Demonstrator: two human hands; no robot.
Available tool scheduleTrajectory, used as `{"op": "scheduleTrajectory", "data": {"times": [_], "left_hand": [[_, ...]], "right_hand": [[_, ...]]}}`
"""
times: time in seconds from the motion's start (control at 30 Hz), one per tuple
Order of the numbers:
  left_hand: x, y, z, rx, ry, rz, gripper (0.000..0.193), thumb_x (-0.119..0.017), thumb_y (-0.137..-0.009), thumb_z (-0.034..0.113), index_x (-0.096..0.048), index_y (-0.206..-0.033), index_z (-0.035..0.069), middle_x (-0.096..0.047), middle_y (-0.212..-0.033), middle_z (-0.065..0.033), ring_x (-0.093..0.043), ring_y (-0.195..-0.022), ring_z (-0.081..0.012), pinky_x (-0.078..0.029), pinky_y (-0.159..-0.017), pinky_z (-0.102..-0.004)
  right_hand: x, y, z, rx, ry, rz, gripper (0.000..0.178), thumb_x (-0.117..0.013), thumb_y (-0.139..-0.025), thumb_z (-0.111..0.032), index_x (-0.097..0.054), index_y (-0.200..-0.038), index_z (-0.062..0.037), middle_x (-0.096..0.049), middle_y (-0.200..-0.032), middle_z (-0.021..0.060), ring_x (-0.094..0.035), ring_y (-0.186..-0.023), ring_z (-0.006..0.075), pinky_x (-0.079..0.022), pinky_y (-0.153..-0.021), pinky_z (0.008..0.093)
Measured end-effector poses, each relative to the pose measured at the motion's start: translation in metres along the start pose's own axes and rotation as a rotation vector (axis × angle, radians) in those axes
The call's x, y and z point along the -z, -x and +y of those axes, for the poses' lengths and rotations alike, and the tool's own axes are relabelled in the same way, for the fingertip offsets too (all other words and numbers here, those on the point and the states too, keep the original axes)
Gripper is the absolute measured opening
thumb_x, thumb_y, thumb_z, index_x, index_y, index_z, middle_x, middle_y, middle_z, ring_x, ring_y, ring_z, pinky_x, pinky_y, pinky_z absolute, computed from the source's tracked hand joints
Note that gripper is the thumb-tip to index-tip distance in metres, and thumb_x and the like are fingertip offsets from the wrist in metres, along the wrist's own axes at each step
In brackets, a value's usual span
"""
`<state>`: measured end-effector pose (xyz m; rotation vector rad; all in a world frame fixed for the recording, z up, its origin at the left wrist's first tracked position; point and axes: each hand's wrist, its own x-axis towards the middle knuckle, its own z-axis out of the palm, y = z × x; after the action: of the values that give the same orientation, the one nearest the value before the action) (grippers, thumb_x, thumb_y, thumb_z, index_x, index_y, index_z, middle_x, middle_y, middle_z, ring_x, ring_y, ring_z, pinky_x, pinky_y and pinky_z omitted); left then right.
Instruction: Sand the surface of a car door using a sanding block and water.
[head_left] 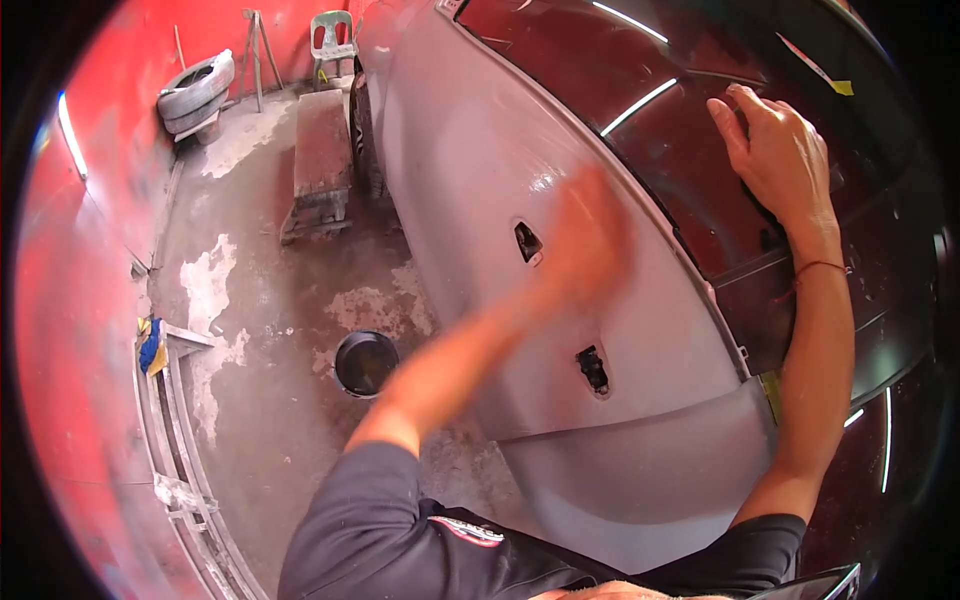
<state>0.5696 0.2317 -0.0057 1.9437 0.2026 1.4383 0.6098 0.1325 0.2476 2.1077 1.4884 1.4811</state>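
Showing in the head view, the left hand is a blur over the middle of the grey car panel, so I cannot tell whether it holds or touches anything. The right hand, fingers loosely bent and seemingly unladen, is over the dark glossy surface right of the panel. The panel, along the car's side, already has its grey finish; its openings show no handle, so fitting appears undone. Surface work seems under way; how much remains cannot be judged.
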Motion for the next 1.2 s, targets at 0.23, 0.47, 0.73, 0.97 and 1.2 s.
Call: {"op": "scheduleTrajectory", "data": {"times": [0.23, 0.47, 0.73, 0.97, 1.2], "left_hand": [[0.063, -0.078, -0.131, 0.29, -0.108, 0.087, 0.056, -0.042, -0.101, 0.03, -0.043, -0.133, -0.016, -0.042, -0.143, -0.0367, -0.038, -0.136, -0.0482, -0.029, -0.115, -0.0533], [0.022, 0.048, 0.023, -0.225, -0.268, -0.08, 0.067, -0.049, -0.097, 0.028, -0.031, -0.146, -0.015, -0.033, -0.15, -0.0366, -0.031, -0.145, -0.0449, -0.021, -0.121, -0.0551], [0.044, -0.079, -0.056, 0.081, -0.198, 0.039, 0.06, -0.043, -0.102, 0.027, -0.035, -0.14, -0.018, -0.038, -0.146, -0.0388, -0.034, -0.139, -0.0506, -0.026, -0.119, -0.0515], [0.037, 0.086, 0.129, -0.312, 0.001, -0.416, 0.064, -0.046, -0.1, 0.024, -0.03, -0.144, -0.02, -0.029, -0.152, -0.0398, -0.028, -0.145, -0.0487, -0.021, -0.121, -0.0524], [0.016, 0.018, 0.082, -0.022, -0.198, -0.143, 0.065, -0.039, -0.104, 0.029, -0.027, -0.144, -0.021, -0.025, -0.152, -0.042, -0.026, -0.144, -0.0515, -0.02, -0.121, -0.0522]], "right_hand": [[0.006, -0.012, -0.022, 0.004, -0.052, 0.062, 0.032, -0.061, -0.096, -0.039, -0.071, -0.098, -0.0084, -0.072, -0.084, 0.0168, -0.07, -0.082, 0.0358, -0.055, -0.068, 0.0475], [0.007, -0.002, -0.008, -0.013, 0.016, -0.029, 0.04, -0.059, -0.097, -0.044, -0.069, -0.113, -0.008, -0.071, -0.084, 0.0173, -0.069, -0.081, 0.0365, -0.054, -0.07, 0.0469], [0.022, -0.011, -0.024, -0.094, -0.171, 0.019, 0.037, -0.056, -0.095, -0.037, -0.071, -0.1, -0.0028, -0.071, -0.078, 0.0196, -0.071, -0.079, 0.0376, -0.054, -0.074, 0.0503], [0.025, 0.0, -0.008, -0.142, -0.114, -0.066, 0.042, -0.053, -0.096, -0.04, -0.065, -0.11, -0.003, -0.071, -0.08, 0.0206, -0.07, -0.08, 0.0391, -0.053, -0.074, 0.0518], [0.02, -0.003, -0.011, -0.152, -0.176, -0.022, 0.042, -0.053, -0.097, -0.041, -0.065, -0.109, -0.0029, -0.071, -0.082, 0.0218, -0.07, -0.081, 0.0398, -0.053, -0.075, 0.0519]]}}
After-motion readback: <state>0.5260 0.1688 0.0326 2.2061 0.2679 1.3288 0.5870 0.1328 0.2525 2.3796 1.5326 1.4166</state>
